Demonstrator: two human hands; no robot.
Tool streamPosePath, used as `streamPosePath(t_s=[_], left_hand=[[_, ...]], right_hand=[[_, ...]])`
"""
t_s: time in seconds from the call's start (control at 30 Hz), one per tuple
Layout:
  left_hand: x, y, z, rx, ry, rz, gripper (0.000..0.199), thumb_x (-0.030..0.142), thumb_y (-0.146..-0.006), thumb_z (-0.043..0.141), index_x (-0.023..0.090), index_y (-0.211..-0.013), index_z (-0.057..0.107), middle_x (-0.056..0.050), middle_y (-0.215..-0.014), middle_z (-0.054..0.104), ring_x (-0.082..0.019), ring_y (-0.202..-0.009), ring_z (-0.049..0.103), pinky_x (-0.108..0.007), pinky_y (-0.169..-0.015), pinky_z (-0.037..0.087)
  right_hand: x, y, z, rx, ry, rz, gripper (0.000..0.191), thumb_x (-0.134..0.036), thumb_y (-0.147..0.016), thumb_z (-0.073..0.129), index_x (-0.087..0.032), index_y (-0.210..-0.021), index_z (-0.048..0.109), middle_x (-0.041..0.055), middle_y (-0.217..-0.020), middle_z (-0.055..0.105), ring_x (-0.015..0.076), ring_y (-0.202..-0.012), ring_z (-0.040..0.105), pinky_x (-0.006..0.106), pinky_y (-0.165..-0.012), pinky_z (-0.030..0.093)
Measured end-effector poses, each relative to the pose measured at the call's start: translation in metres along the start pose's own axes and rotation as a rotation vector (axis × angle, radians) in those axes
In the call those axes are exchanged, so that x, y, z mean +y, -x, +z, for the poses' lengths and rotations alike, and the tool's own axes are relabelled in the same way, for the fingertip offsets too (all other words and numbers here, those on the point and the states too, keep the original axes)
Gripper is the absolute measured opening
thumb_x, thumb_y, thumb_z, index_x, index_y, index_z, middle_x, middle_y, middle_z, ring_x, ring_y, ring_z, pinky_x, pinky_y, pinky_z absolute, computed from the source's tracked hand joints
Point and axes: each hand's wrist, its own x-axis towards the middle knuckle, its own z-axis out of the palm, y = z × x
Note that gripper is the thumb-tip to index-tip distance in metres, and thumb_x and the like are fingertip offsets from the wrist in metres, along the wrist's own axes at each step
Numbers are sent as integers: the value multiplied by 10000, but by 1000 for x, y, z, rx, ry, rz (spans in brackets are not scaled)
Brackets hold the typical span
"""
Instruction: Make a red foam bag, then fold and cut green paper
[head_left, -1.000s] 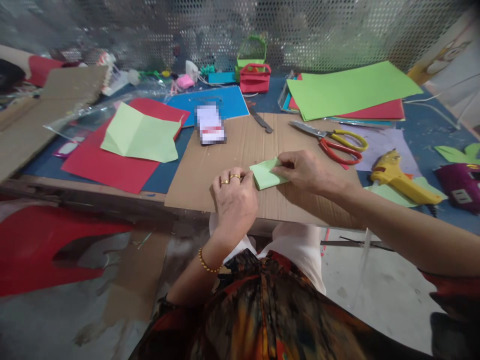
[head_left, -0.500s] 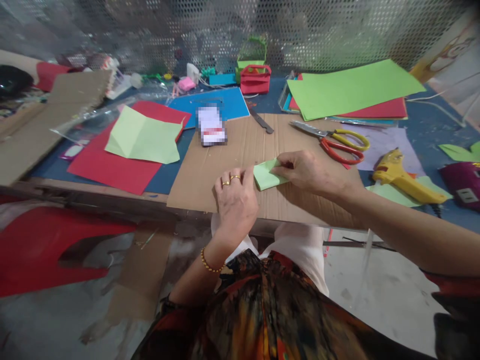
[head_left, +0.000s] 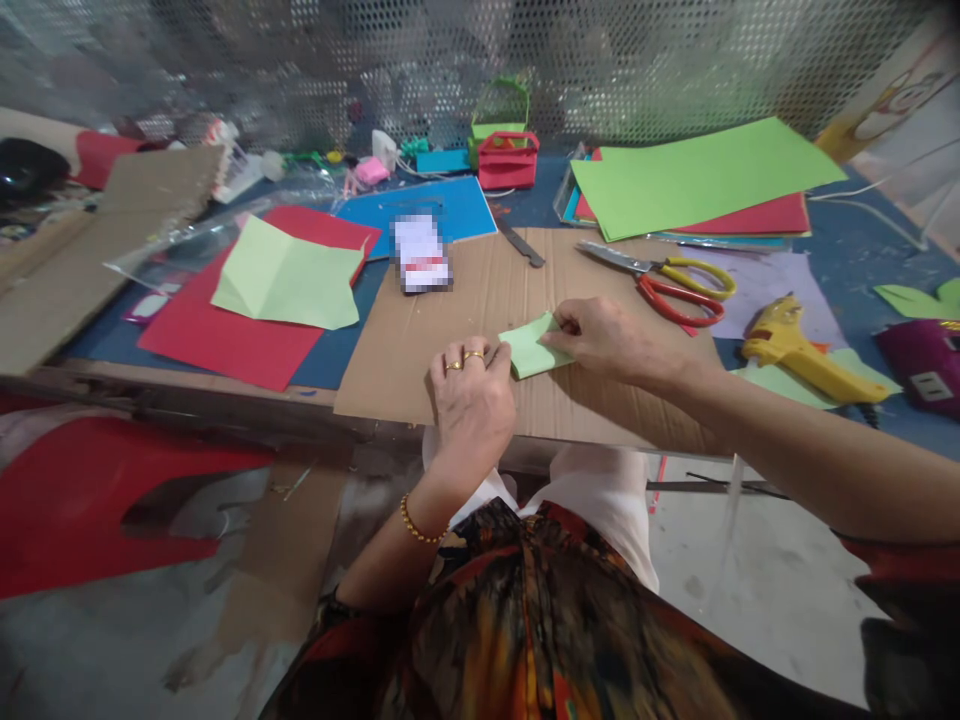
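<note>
A small folded light green paper [head_left: 529, 350] lies on the brown cardboard sheet [head_left: 390, 360] in front of me. My right hand [head_left: 600, 338] pinches its right part between thumb and fingers. My left hand [head_left: 474, 392], with two rings, rests on the cardboard at the paper's left edge, its fingers bent and close together, a fingertip at the paper's corner. Whether the left thumb grips the paper is hidden.
Scissors [head_left: 679, 290] and a yellow glue gun [head_left: 810, 350] lie to the right. A phone [head_left: 421, 252] and a dark blade [head_left: 519, 243] lie beyond my hands. Red paper [head_left: 262, 355] is left; green sheets [head_left: 705, 180] are back right.
More of the folded paper's left end shows beside my left fingers, which have shifted slightly on its corner. My right hand keeps its pinch, with little movement.
</note>
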Motion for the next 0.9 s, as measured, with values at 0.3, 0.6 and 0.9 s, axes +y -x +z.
streamPosePath(t_s=[0.3,0.6,0.9], left_hand=[[-1,0,3,25,-4,21,419,143,-1080,440,157,-1341,768,-196,-1293,741,-367,-1141,649,-526,-969,491],[2,-12,-5,-16,51,-11,330,413,-1092,553,194,-1129,797,-178,-1330,732,-379,-1177,609,-530,-982,450],[-4,-30,-13,-83,58,-33,374,371,-1150,468,210,-1051,791,-137,-1268,762,-345,-1169,611,-496,-953,444]], right_hand=[[-9,1,-4,-21,2,56,115,-229,-918,710,-170,-822,688,29,-784,657,150,-691,528,316,-657,359],[-7,2,-4,-9,16,-1,134,-219,-917,701,-171,-799,658,24,-752,627,126,-642,457,305,-627,325],[-5,-1,-1,-3,66,-26,72,-217,-891,682,-170,-836,682,35,-779,647,139,-672,460,306,-638,308]])
